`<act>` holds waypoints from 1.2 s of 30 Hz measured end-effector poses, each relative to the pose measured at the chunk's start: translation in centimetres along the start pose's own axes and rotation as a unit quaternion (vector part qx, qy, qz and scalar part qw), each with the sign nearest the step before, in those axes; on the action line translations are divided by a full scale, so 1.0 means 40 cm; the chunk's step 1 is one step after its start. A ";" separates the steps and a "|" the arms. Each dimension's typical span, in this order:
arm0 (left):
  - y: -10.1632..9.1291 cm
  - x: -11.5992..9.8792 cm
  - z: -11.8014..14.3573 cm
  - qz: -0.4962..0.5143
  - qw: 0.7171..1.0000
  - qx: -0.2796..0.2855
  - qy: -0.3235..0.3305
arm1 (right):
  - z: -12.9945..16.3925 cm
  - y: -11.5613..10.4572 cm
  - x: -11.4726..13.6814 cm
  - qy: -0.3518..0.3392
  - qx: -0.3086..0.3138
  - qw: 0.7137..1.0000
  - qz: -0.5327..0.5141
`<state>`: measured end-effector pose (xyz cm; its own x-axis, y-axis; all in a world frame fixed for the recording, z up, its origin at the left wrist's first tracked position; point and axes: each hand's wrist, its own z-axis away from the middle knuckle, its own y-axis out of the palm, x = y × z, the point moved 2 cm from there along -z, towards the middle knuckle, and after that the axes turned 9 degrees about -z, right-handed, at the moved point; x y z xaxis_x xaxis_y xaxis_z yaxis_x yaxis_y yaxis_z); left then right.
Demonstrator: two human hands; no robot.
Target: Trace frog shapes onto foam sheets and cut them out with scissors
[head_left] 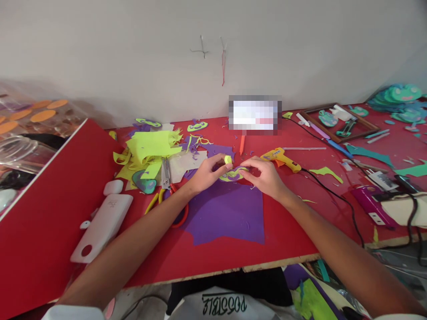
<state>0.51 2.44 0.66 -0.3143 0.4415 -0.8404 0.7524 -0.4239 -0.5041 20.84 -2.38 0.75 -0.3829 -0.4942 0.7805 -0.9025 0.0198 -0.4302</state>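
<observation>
Between the two hands, at the top edge of a purple sheet (230, 213), is one purple-and-yellow-green cut-out (234, 175); whether it rests on the sheet or is lifted slightly clear, I cannot tell. It looks like thin craft foam, so it should be very light, soft and bendy, with little slip but narrow parts that could tear; its broad ends seem the best place to take hold, with a light pinch. The right hand (265, 177), at three o'clock, has thumb and fingertips closed on the near end. The left hand (211, 171), at nine, pinches one small yellow-green strip (227, 159); whether it also touches the cut-out is hidden. Going outward from the cut-out, with twelve towards the wall: one orange pen (242, 145) just past twelve; one yellow glue gun (282, 159) between two and three, with one clear glue stick (305, 148) beyond it; one pair of red-handled scissors (166, 173) at nine; a heap of yellow-green sheets (150, 144), too tangled to count, at ten. Two similar cut-outs lie near the wall, one (197, 126) at eleven and one (148, 122) at ten. One white power bank (103, 229) lies at eight.
</observation>
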 end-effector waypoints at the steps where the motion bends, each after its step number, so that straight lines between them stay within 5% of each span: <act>1: 0.000 0.001 0.000 -0.006 1.000 -0.003 0.003 | 0.000 0.000 0.000 0.001 -0.002 1.000 0.006; 11: -0.009 0.001 -0.003 -0.056 0.996 -0.068 0.027 | 0.000 0.000 0.005 -0.005 -0.004 1.000 0.030; 17: -0.014 0.017 0.001 -0.009 0.992 -0.114 -0.061 | 0.005 -0.013 0.011 0.041 -0.048 0.998 0.005; 21: -0.011 0.018 0.002 0.016 0.993 -0.080 -0.088 | -0.001 -0.019 0.023 0.006 -0.053 0.999 -0.002; 26: -0.015 0.018 -0.008 -0.002 0.995 -0.099 -0.035 | -0.002 -0.019 0.026 -0.008 -0.048 0.999 -0.013; 31: -0.013 0.024 -0.006 -0.021 0.993 -0.117 0.009 | 0.000 -0.018 0.027 0.077 -0.026 0.989 -0.121; 36: 0.001 0.011 0.005 -0.008 0.998 -0.051 0.030 | -0.003 -0.009 0.007 0.137 0.008 0.981 -0.139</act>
<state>0.31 2.45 0.24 -0.2931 0.4951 -0.8179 0.8042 -0.3350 -0.4910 21.06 -2.42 1.18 -0.1620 -0.2257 0.9606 -0.9775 -0.0967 -0.1876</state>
